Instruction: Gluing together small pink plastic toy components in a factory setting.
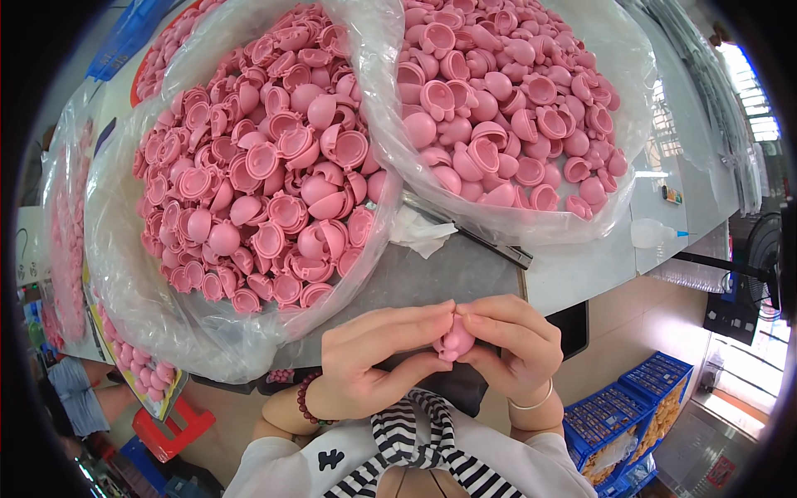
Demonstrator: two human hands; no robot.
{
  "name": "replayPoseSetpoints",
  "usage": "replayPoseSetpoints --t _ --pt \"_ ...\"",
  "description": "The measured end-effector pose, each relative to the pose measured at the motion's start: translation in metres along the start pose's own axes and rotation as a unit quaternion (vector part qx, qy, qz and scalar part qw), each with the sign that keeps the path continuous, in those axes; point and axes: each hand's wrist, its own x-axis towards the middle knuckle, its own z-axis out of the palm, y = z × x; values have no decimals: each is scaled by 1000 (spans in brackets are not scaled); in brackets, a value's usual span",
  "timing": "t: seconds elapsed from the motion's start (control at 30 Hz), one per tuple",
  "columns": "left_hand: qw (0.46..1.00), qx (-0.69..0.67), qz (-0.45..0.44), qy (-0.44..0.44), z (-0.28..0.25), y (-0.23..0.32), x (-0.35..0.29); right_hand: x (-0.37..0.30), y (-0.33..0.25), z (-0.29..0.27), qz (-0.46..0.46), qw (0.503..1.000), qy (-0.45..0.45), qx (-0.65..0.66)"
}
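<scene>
Head view: our left hand (369, 353) and right hand (521, 344) share a fingertip grip on one pink knobbed plastic ball (457, 337) between them, near the front edge of the tabletop (452, 272), where we judge even two-sided pressure should prevent twisting.

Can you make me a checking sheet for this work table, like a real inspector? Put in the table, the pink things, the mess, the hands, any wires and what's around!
Surface: grey table, partly covered by two large, open clear plastic bags.
Job's things: pink rounded shells heaped in both bags; one small pink piece is held.
Clutter: crumpled white tissue, dark bar, small bottle with a blue tip.
Hands: left hand and right hand both grip the small pink piece with their fingers.
Cables: nothing seen.
Surroundings: blue crates and black fan at right; red plastic object at lower left.
</scene>
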Motion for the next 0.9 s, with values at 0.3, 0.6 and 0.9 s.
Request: replayPoseSetpoints --t 0.3,0.6,0.9 --pt "996 -79 -27 -3 0 -3 7 -9 -4 13 -99 990 58 -85" --pt "996 -71 45 -32 -5 -12 5 -13 -8 16 -103 990 55 -81" --pt "887 -447 -95 -61 -5 -12 0 -22 12 -36 -30 873 381 -303"
